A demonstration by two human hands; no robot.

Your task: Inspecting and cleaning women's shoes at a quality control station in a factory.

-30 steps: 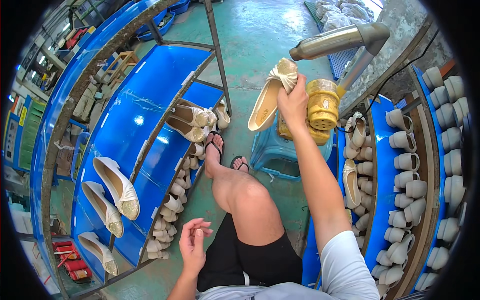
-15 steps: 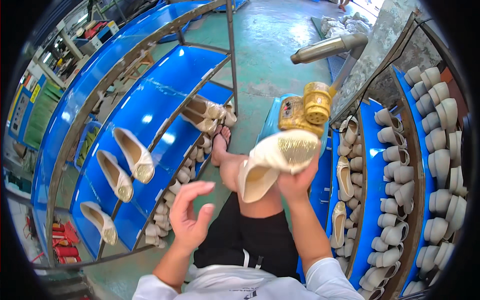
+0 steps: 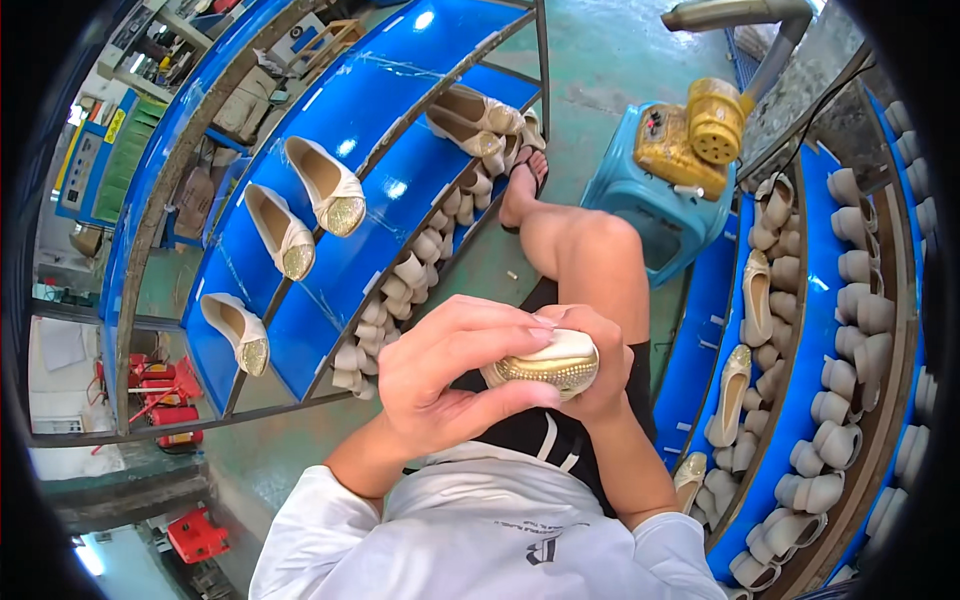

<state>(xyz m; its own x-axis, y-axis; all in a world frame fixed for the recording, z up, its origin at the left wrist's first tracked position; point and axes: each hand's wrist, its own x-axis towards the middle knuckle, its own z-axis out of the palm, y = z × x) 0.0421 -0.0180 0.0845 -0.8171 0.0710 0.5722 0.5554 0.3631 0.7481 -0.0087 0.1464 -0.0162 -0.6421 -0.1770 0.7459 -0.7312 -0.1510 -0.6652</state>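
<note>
A cream flat shoe [image 3: 553, 370] with a gold, studded toe is held in front of my body, its toe end facing up toward me. My left hand [image 3: 445, 365] is closed on it from the left, thumb along the near side and fingers across the top. My right hand [image 3: 602, 365] grips it from the right and far side. The two hands hide most of the shoe behind the toe. To the left, several similar cream flats with gold toes, among them one shoe [image 3: 328, 188], lie on a blue rack shelf [image 3: 375, 105].
A yellow blower-like device [image 3: 690, 145] with a round vented head sits on a light-blue plastic stool [image 3: 640, 205] ahead. A metal pipe [image 3: 740, 14] hangs above it. Blue racks [image 3: 815, 290] full of pale shoes or lasts stand at right. Red equipment [image 3: 170, 400] is at far left.
My left hand has closed onto the shoe from the left. The right hand has drawn the shoe down, nearer my body. The whole view has shifted, with the racks and stool appearing further right.
</note>
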